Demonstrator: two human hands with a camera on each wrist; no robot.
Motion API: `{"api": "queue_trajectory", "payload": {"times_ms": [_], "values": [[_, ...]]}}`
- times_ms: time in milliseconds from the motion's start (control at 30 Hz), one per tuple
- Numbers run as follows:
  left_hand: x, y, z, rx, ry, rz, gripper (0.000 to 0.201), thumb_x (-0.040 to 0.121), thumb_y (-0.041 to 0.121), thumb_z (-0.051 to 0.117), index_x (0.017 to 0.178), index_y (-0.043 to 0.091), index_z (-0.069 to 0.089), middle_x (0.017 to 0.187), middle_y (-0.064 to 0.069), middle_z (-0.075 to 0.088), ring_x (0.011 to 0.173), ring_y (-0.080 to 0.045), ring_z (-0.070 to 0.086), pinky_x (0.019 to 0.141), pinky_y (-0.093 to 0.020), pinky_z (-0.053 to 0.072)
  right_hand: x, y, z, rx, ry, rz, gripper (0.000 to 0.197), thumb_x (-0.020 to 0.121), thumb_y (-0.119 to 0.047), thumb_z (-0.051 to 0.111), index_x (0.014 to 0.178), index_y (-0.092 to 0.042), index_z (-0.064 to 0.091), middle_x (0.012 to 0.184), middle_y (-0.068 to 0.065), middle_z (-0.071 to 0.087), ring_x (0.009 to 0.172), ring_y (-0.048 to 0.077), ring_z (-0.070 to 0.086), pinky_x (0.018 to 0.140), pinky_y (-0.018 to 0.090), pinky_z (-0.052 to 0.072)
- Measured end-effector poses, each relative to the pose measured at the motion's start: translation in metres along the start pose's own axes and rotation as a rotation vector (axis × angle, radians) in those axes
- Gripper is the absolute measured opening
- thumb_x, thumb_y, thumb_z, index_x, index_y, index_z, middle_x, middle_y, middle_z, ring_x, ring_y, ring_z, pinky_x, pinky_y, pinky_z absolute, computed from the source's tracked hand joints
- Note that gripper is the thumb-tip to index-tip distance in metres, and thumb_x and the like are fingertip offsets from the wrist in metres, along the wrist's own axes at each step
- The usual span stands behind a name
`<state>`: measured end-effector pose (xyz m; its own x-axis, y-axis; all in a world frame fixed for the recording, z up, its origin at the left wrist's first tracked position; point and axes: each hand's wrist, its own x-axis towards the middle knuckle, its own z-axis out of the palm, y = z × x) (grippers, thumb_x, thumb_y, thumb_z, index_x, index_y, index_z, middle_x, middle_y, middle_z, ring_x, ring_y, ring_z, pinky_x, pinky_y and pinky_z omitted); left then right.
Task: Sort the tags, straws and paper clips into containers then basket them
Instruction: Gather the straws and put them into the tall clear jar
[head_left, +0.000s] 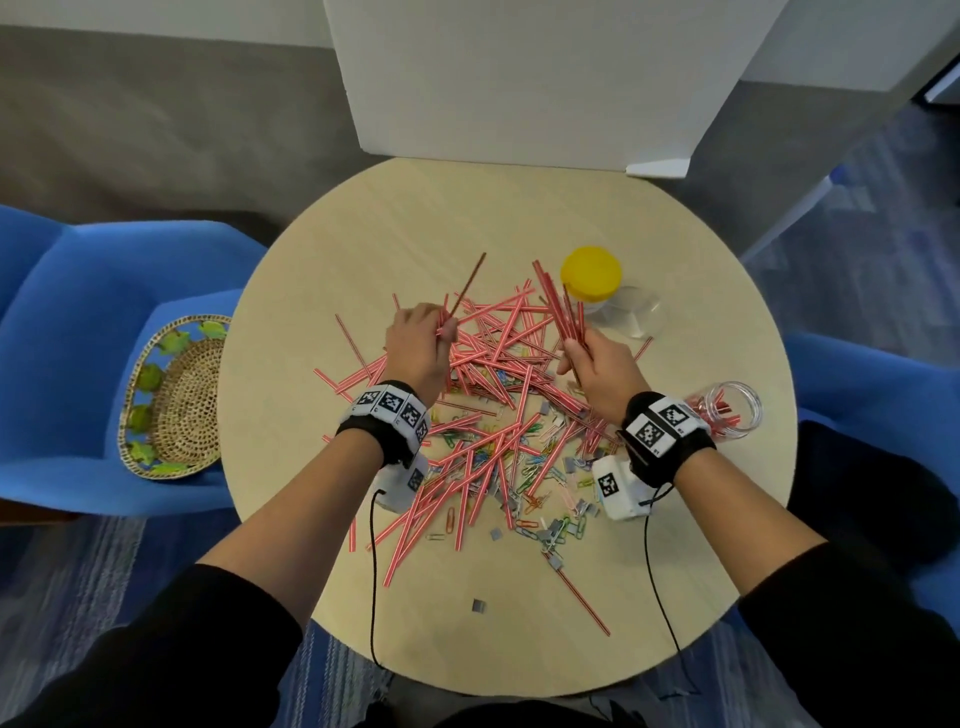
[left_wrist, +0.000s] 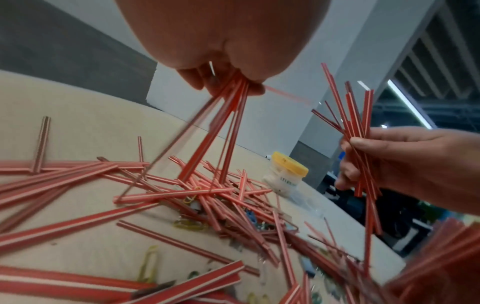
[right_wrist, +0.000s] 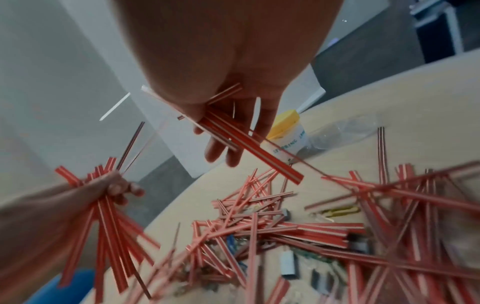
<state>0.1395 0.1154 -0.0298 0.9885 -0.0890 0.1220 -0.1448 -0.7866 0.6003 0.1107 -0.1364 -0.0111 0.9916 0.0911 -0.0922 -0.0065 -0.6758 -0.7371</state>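
Observation:
A tangled pile of red-and-white striped straws (head_left: 498, 353) covers the middle of the round table (head_left: 415, 218). Coloured paper clips (head_left: 524, 470) and small grey tags (head_left: 573, 463) lie mixed in nearer me. My left hand (head_left: 441, 330) grips a fan of several straws (left_wrist: 228, 123) lifted off the pile, their lower ends hanging over it. My right hand (head_left: 571, 353) holds a bundle of straws (head_left: 558, 301) that points up and away. In the wrist views the left hand (left_wrist: 223, 82) and the right hand (right_wrist: 228, 127) each have fingers curled round their straws.
A yellow-lidded jar (head_left: 591, 275) and a clear plastic cup (head_left: 634, 312) stand behind the pile. A clear jar (head_left: 727, 410) with straws inside lies on its side at the right edge. A woven basket (head_left: 176, 395) rests on the blue chair (head_left: 67, 291) at the left.

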Motion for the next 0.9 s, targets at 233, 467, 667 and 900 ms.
{"api": "queue_trajectory", "payload": {"times_ms": [233,467,667,900], "values": [[0.011,0.019,-0.004,-0.496,-0.026,-0.164,0.034,0.105,0.032,0.033,0.089,0.014,0.058,0.08,0.001,0.067,0.075,-0.012,0.064,0.074,-0.028,0.051,0.008,0.009,0.005,0.184,-0.146,0.221,0.024,0.106,-0.027,0.036,0.104,-0.01,0.054,0.071,-0.007,0.049,0.059,0.009,0.043,0.059,0.027,0.034],[0.021,0.028,-0.005,-0.654,0.032,-0.196,0.025,0.105,0.02,0.036,0.11,0.012,0.059,0.068,0.001,0.058,0.06,-0.01,0.055,0.06,-0.022,0.048,0.003,0.017,0.018,0.327,-0.234,0.39,0.025,0.106,-0.018,0.037,0.122,-0.019,0.056,0.068,-0.004,0.045,0.056,0.011,0.04,0.054,0.027,0.035],[0.024,0.038,-0.005,-1.06,-0.039,-0.396,0.033,0.097,-0.01,0.027,0.091,0.02,0.038,0.073,-0.003,0.053,0.059,-0.014,0.052,0.051,-0.02,0.041,-0.003,0.005,0.019,0.464,-0.301,0.52,0.021,0.104,-0.007,0.036,0.117,-0.005,0.053,0.067,-0.014,0.052,0.052,0.009,0.033,0.05,0.023,0.027],[0.02,0.039,-0.011,-1.081,-0.067,-0.596,0.034,0.097,0.021,0.045,0.064,0.021,0.035,0.054,0.003,0.035,0.043,-0.012,0.024,0.041,-0.019,0.019,-0.01,-0.003,0.014,0.23,-0.303,0.493,0.053,0.091,-0.064,0.05,0.064,-0.02,0.042,0.053,-0.004,0.035,0.043,0.013,0.034,0.048,0.025,0.034]]}}
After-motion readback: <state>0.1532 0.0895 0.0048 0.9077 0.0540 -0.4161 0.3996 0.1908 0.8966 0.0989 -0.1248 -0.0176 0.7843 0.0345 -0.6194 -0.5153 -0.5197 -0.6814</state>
